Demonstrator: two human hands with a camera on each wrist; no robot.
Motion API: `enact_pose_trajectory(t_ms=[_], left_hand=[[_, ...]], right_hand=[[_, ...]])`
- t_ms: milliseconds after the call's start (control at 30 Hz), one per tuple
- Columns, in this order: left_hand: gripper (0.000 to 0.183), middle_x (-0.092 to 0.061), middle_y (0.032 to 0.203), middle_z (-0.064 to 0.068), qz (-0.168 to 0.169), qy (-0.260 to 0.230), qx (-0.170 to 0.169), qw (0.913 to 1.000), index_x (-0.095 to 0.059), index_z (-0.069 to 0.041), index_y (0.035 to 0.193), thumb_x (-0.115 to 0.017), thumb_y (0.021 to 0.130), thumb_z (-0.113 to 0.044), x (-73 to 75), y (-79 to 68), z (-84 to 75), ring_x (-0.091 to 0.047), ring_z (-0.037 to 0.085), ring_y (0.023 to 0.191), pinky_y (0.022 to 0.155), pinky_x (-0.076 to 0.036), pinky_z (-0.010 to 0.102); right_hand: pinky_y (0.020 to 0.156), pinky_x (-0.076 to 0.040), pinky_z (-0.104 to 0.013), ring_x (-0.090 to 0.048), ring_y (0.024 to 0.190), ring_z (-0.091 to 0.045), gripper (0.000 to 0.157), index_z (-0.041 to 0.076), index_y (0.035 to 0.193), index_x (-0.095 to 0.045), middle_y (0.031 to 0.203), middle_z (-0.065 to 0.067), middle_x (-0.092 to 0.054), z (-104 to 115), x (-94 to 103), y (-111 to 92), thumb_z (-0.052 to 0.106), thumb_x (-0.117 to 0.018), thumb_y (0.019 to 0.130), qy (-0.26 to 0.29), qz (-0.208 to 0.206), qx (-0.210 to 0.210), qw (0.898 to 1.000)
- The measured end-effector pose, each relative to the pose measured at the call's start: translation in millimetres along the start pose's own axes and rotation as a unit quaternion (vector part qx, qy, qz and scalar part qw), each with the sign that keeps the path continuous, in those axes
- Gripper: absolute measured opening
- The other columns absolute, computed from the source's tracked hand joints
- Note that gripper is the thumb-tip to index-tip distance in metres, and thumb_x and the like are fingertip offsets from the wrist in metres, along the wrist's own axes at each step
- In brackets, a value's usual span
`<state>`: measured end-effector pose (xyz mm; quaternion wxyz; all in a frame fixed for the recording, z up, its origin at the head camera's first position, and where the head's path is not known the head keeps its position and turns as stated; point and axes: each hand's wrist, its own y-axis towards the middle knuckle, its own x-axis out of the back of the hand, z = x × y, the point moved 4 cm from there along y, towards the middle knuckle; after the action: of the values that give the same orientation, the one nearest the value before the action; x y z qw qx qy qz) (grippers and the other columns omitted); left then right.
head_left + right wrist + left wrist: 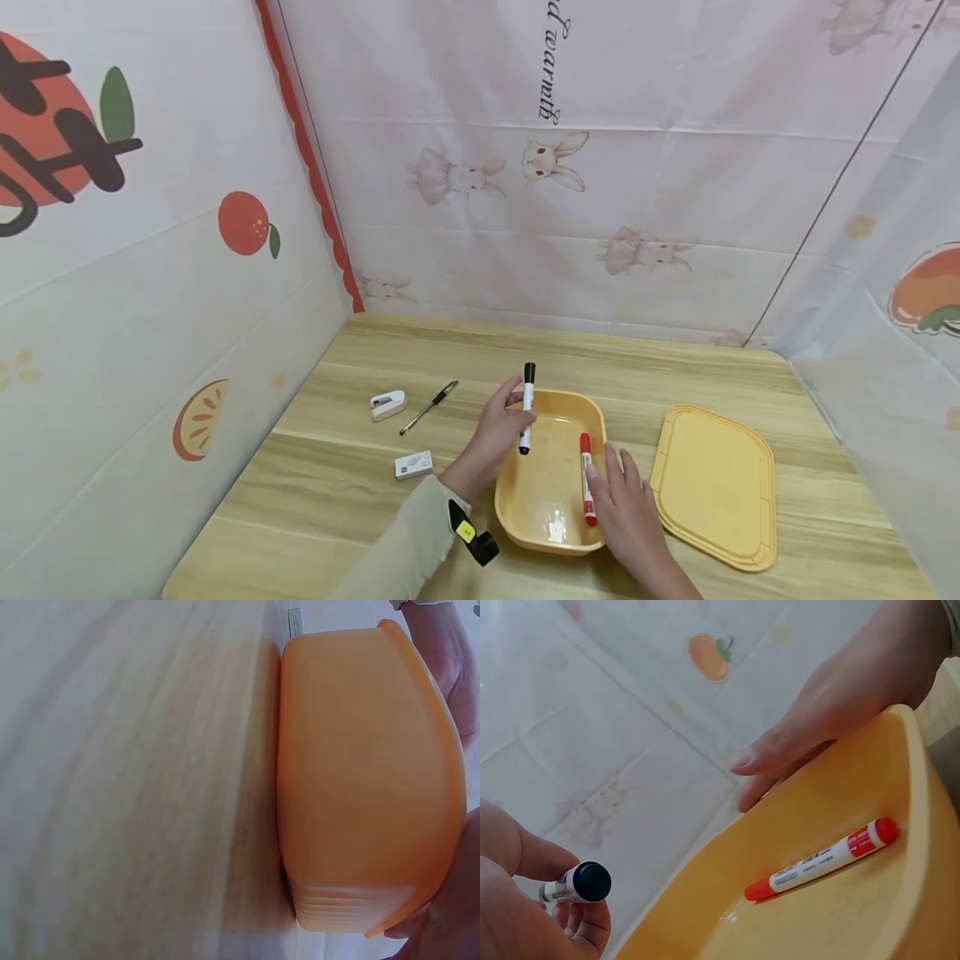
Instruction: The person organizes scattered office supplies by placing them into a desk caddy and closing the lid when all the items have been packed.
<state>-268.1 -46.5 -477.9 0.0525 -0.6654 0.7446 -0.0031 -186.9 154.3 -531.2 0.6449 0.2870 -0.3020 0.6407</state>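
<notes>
In the head view, my left hand (497, 433) pinches a black-capped whiteboard marker (528, 410) between thumb and fingers over the left rim of a yellow plastic bin (546, 479). The left wrist view shows the marker's dark end (593, 881) pointing toward the camera. Inside the bin, along its right side, lies a red whiteboard marker (587, 479). My right hand (630, 512) rests at the bin's right rim, fingers extended and thumb toward the inside. From the right wrist, the bin's outer wall (367, 765) fills much of the view.
Right of the bin, a yellow lid (716, 487) lies flat on the wooden table (315, 525). On the left are a small white-and-pink stapler (387, 405), a black-gripped pen (429, 407) and a small white box (413, 465). Printed cloth walls (480, 275) enclose the table.
</notes>
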Motion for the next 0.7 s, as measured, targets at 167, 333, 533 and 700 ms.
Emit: enact_pose_trajectory(t_ms=[167,333,533,700], left_hand=[[0.066,-0.050,0.140,0.020,-0.005,0.009,0.004,0.9999,-0.041,-0.008,0.153,-0.061,0.091,0.002,-11.2,-2.6,7.8,-0.059,0.020,0.101,0.078,-0.050,0.026],[0.063,-0.052,0.136,0.019,-0.002,0.018,0.009,0.9998,-0.044,-0.006,0.150,-0.061,0.089,0.003,-22.1,-8.5,12.2,-0.059,0.020,0.096,0.076,-0.049,0.027],[0.065,-0.054,0.133,0.020,-0.003,0.047,0.026,0.9985,-0.043,-0.003,0.150,-0.061,0.089,0.005,-31.9,-13.9,16.1,-0.062,0.019,0.092,0.076,-0.054,0.030],[0.067,-0.054,0.136,0.018,0.003,0.067,0.050,0.9965,-0.040,-0.005,0.152,-0.062,0.090,0.003,-37.8,-16.6,22.2,-0.063,0.020,0.096,0.083,-0.058,0.037]], right_hand=[[0.119,-0.004,-0.068,-0.015,0.151,-0.048,0.074,0.009,0.162,-0.017,0.165,-0.025,-0.013,0,0.1,0,0.058,-0.023,0.106,-0.001,0.000,0.000,1.000],[0.119,-0.004,-0.068,-0.015,0.151,-0.049,0.074,0.008,0.162,-0.017,0.165,-0.026,-0.013,-1,0.0,-1,0.057,-0.023,0.106,0.000,0.000,-0.002,1.000],[0.119,-0.005,-0.068,-0.016,0.150,-0.049,0.077,0.008,0.162,-0.018,0.165,-0.026,-0.014,-1,0.4,-1,0.061,-0.021,0.105,0.001,-0.004,-0.001,1.000],[0.119,-0.006,-0.069,-0.017,0.150,-0.050,0.076,0.009,0.162,-0.018,0.165,-0.026,-0.015,0,1.3,-2,0.059,-0.022,0.106,0.003,-0.007,0.001,1.000]])
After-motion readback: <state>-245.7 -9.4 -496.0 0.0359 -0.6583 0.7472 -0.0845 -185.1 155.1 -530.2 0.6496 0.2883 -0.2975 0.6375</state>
